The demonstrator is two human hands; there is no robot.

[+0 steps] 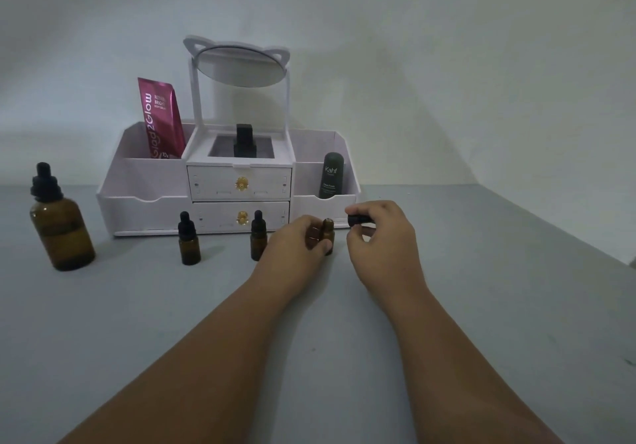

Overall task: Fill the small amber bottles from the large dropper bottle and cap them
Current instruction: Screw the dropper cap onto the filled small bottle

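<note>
The left hand holds a small open bottle upright on the bench. At its 3 o'clock the right hand pinches a black cap. Two capped bottles stand at 9 o'clock, the big bottle farther out.

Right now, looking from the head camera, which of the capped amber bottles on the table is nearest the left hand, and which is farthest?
From the left hand:
1. Small capped bottle just to its left, partly behind the knuckles.
2. Second small capped bottle, further left, before the organizer.
3. Large dropper bottle, far left of the table.
</note>
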